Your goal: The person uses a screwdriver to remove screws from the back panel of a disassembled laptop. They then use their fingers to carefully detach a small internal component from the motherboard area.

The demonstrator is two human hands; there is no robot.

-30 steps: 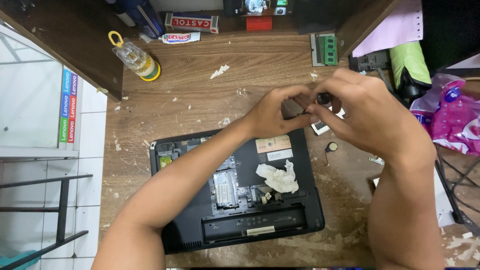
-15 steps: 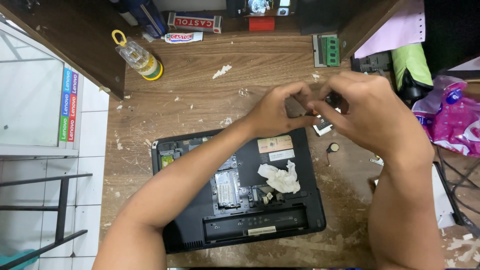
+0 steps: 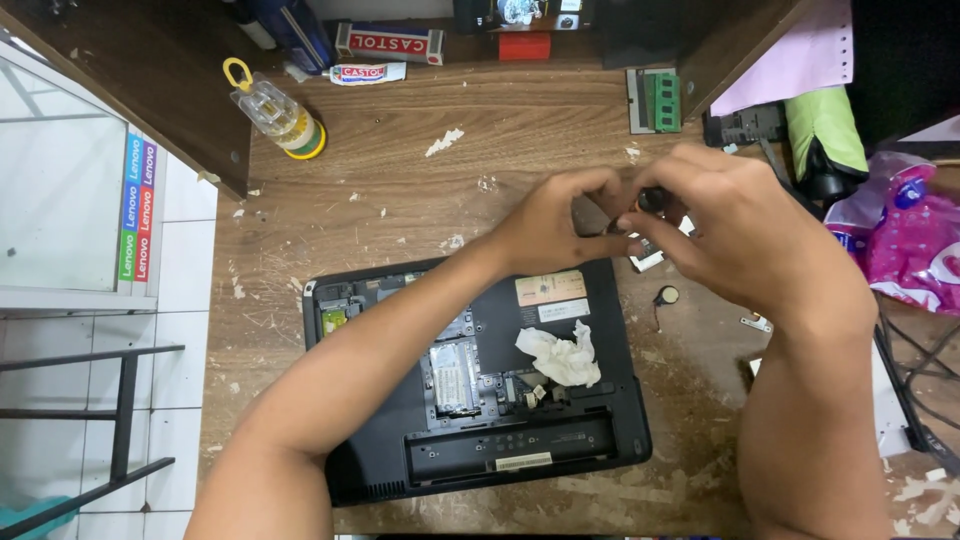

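Both hands met above the far edge of an opened black laptop (image 3: 470, 390), which lay bottom-up on the worn wooden table (image 3: 400, 160). The left hand (image 3: 545, 225) was curled, its fingertips pinching one side of a small dark part (image 3: 652, 200); the right hand (image 3: 735, 235) was closed on the same part from the other side, thumb and forefinger pressed around it. What exactly the part was could not be told, as the fingers hid most of it. Judging by how things lay, the disassembly was well along: the laptop's bottom cover was off, a metal-shielded bay (image 3: 455, 375) and bare board stood exposed just below the left wrist, and the long slot (image 3: 510, 440) along the edge nearest the person sat empty. A crumpled white tissue (image 3: 560, 355) rested on the chassis, under and between the two forearms. Just under the right hand lay a small white piece (image 3: 645, 258), and a coin cell on a short lead (image 3: 666, 296) rested a little nearer the person, beside the right wrist. Beyond the right hand a green memory module (image 3: 662, 100) lay on the table. Far off to the left of the left hand stood a clear bottle with a yellow cap (image 3: 275, 115). The small part remained in hand, not yet set down or refitted, and the laptop itself was still open.
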